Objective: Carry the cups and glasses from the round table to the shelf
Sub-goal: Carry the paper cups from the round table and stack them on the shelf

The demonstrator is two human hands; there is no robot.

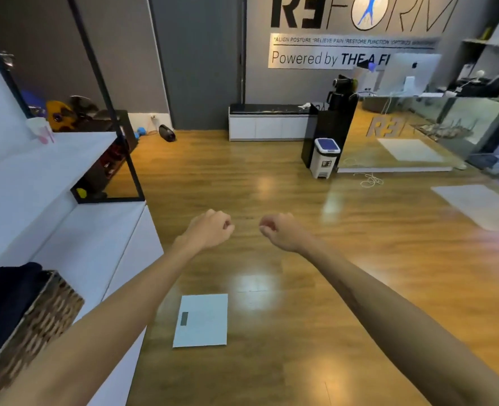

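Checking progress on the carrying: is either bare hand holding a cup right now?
No, the left hand and right hand both hang loosely curled over the wooden floor, holding nothing.

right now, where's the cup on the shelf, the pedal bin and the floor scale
cup (41, 130), head view, on its pale side wall
pedal bin (326, 159), head view, on its white front
floor scale (202, 320), head view, middle of its top plate
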